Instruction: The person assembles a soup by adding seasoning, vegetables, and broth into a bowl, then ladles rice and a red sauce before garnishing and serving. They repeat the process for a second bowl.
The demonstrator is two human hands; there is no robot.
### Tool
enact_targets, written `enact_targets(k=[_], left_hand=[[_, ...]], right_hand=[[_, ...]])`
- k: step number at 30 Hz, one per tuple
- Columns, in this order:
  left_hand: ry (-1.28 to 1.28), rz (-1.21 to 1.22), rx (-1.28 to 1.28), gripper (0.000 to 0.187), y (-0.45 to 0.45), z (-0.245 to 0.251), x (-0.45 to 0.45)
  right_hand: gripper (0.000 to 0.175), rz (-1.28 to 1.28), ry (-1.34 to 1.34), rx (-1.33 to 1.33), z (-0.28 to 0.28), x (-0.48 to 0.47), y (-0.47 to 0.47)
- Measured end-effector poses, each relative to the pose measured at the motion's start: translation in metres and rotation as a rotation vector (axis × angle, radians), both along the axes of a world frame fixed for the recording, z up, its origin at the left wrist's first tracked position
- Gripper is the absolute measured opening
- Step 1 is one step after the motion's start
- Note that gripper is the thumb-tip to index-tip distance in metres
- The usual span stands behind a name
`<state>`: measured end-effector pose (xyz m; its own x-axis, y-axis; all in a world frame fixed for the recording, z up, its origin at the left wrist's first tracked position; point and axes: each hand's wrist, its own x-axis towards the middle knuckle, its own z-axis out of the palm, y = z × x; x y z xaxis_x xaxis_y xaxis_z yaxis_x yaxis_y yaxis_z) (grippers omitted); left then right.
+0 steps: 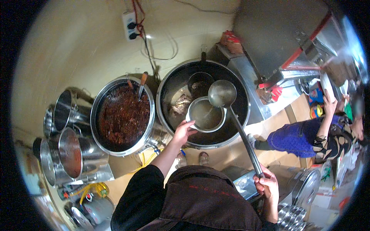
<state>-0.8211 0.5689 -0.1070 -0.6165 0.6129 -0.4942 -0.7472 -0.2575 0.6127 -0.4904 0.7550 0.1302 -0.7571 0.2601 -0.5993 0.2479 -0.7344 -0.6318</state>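
My left hand (185,132) grips the near left rim of a round metal container (206,115) that holds cloudy liquid. The handle end of a long metal ladle (222,93) is in my right hand (266,182). The ladle's bowl is above the far right rim of the container and looks tilted towards it. Both are over a large steel stockpot (247,114) with dark liquid, some pale solid pieces and a dark round strainer or pot inside. At its left stands another big pot (94,127) of dark red, chunky food, with a wooden-handled utensil (143,83) in it.
Several tall steel pots (70,153) stand at the left, above a gas cylinder (98,209) with a yellow hose. A metal counter (245,72) with red-and-brown gloves (270,93) flanks the stockpot. A co-worker (306,138) stands at the right. A power strip (130,26) hangs on the wall.
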Motion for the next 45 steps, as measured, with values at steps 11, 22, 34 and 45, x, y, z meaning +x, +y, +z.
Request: enact_targets(k=[11, 22, 34, 45], left_hand=[[-0.021, 0.422, 0.113, 0.020, -0.078, 0.054, 0.091], [0.000, 0.933, -0.037, 0.032, -0.243, 0.132, 0.252], [0.028, 1.482, -0.188, 0.025, -0.495, 0.134, 0.427], [0.044, 1.846, -0.082, 0.026, -0.653, 0.140, 0.452]], right_hand=[[0.067, 0.528, 0.014, 0.557, -0.088, -0.144, 0.086], [0.058, 1.130, -0.270, 1.831, -0.196, -0.250, 0.054], [0.029, 0.584, 0.338, 1.837, -0.125, -0.345, -0.207], [0.050, 0.752, 0.965, 1.789, -0.028, -0.479, -0.604]])
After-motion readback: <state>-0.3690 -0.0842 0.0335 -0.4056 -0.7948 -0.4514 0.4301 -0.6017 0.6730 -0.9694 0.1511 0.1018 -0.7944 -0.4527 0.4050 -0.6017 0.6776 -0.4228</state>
